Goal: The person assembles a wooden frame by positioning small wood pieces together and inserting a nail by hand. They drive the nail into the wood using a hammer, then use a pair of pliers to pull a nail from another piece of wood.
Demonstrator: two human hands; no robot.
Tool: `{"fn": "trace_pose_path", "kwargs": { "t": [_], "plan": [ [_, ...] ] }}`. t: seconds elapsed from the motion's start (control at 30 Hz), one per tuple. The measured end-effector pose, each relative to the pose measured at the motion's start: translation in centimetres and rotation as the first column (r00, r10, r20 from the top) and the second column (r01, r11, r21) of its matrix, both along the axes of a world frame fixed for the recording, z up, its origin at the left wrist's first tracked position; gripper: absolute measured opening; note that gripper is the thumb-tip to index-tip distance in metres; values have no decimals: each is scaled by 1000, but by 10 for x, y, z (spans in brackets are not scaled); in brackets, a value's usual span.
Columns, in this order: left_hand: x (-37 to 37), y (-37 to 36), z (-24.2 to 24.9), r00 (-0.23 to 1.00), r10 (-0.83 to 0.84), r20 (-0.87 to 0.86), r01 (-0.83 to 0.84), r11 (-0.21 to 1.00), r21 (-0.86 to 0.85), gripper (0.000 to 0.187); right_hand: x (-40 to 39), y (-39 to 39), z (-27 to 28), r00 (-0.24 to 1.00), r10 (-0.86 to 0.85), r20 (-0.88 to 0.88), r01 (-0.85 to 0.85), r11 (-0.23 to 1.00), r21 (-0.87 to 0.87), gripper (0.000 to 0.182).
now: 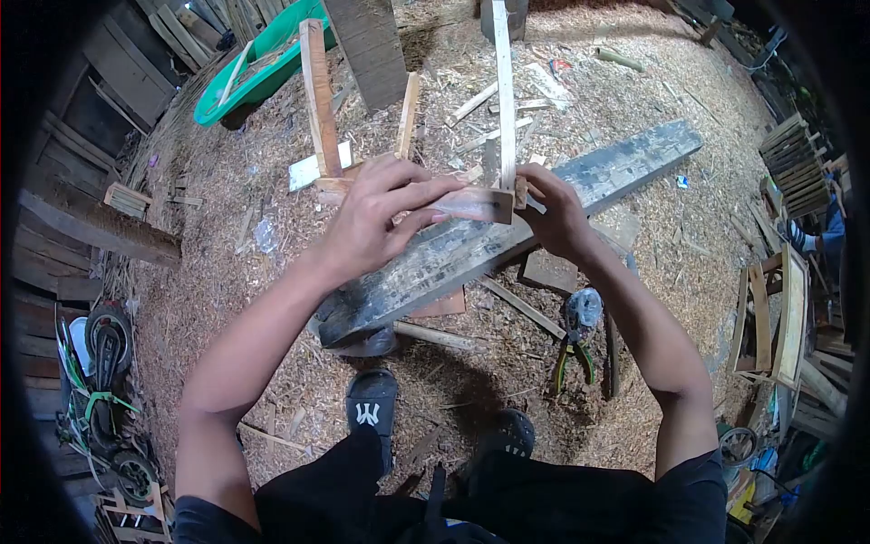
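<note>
A light wooden frame with upright legs [505, 91] rests over a dark, worn beam [625, 161]. My left hand [376, 213] pinches the short flat wooden slat [485, 204] at the near side of the frame, thumb below and fingers above. At the slat's right end, my right hand [555, 216] curls its fingers round the corner where the slat meets the right leg. Its fingertips are partly hidden behind the joint. Another leg [319, 100] rises beyond my left hand, and a shorter one [408, 113] stands between them.
Pliers with green-and-black handles [573, 358] lie on the shavings-covered ground near a clear plastic bag [585, 308]. A green basin [263, 68] sits at the back left. A small bike [104, 390] is at far left, and a wooden frame [770, 317] at right.
</note>
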State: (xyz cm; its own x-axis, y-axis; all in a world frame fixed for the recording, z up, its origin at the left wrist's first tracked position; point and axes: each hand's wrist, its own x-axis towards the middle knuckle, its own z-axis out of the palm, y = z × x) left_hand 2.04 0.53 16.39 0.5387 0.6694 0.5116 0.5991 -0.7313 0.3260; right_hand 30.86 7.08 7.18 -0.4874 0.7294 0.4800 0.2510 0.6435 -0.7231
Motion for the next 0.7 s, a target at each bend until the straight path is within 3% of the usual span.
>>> {"fn": "trace_pose_path", "kwargs": {
  "t": [0.17, 0.7],
  "plan": [
    [1, -11, -18, 1000, -14, 4, 13, 998, 53, 46, 1, -6, -4, 997, 0, 78, -6, 997, 72, 56],
    [4, -30, -60, 999, -8, 42, 7, 1000, 25, 49, 5, -18, -15, 975, 39, 218, -43, 999, 12, 52]
  ]
}}
